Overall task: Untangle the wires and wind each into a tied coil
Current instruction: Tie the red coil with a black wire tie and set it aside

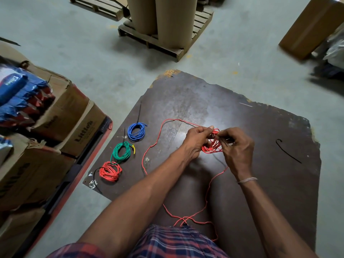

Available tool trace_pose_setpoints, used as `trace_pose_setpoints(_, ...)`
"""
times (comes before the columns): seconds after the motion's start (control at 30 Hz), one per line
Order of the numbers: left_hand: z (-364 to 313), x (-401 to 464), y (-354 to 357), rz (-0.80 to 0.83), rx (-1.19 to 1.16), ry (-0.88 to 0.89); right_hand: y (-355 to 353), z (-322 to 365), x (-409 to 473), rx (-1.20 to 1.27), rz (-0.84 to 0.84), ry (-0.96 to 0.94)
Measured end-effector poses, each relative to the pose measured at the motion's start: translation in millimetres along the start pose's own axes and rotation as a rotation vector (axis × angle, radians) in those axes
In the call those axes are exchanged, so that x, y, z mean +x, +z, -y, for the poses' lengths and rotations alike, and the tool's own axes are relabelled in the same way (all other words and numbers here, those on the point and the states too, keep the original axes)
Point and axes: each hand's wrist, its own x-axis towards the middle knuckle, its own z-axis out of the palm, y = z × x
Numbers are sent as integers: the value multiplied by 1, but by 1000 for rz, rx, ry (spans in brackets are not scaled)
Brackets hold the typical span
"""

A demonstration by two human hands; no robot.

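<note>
Both hands meet over the middle of the board. The left hand [198, 141] curls round the upper edge of a half-wound red coil [212, 142], thumb on top clamping the loops. The right hand [237, 147] pinches a strand at the coil's right side, fingers bent round it, apparently laying on the next turn. The coil hangs between the 2 hands just above the dark board [260, 127], which lies on the floor.

From the coil the loose red wire [151, 148] runs out in 2 directions: 1 length arcs away to the left and back toward the knees, another drops under the right wrist and crosses itself near the checked shorts [178, 241].

To the left, 3 finished coils lie in a row, well apart from the hands: a blue coil [136, 132], a green coil [122, 152] and a red tied coil [110, 171], each with a black cable tie. A spare black tie [287, 151] lies to the right.

The risk I see is that crossing near the lap: pulling slack through it could cinch a knot and jerk the coil. If the left thumb eases, the springy loops could fan open. The tie is also beyond easy reach, so 1 hand must let go to fetch it.
</note>
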Motion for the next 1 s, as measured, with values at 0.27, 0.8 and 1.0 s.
trace_pose_setpoints(0.27, 5, 3, 0, -153, -58, 27, 0, -1, -1, 84, 6, 55)
trace_pose_setpoints(0.8, -9, -12, 8, -86, -26, 182, -5, 6, 21, 742, -50, 579)
trace_pose_setpoints(1.0, -13, -13, 11, -110, -87, 152, -3, 8, 24, 743, -41, 598)
